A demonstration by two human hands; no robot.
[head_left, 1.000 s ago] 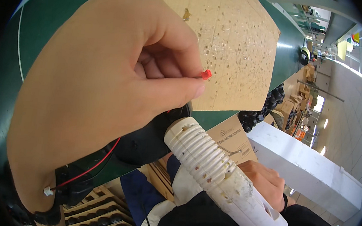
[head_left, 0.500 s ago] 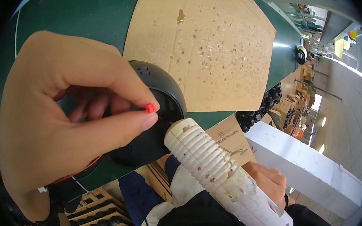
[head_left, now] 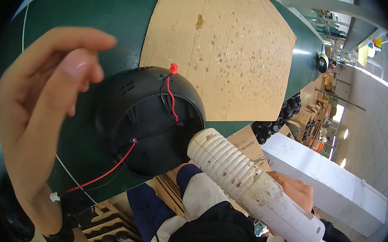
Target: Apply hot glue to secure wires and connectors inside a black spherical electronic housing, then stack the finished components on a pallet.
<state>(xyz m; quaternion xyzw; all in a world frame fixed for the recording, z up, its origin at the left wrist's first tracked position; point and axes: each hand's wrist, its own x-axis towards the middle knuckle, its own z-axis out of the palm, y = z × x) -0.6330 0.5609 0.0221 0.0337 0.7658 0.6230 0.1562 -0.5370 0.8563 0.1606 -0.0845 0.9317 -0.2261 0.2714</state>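
Observation:
My left hand is raised at the left with nothing in it, the fingers loosely bent and apart. Beside it, a round hollow black plastic shell lies tilted on the green table. A small red connector rests at the shell's upper rim, on a red and a black wire coming from inside. From another point in the shell, a second red wire runs to a white connector near my left wrist. My right hand grips a white, glue-stained hot glue gun, its ridged front next to the shell; its grip is mostly hidden.
A cardboard sheet with glue spots lies on the green table. Right of it are a pile of black parts, a printed carton and a white beam. A rack of black pieces is below the table edge.
My left hand has let go of the red connector and drawn back leftward. The connector now sits at the shell's rim. The glue gun has shifted slightly right and down in view.

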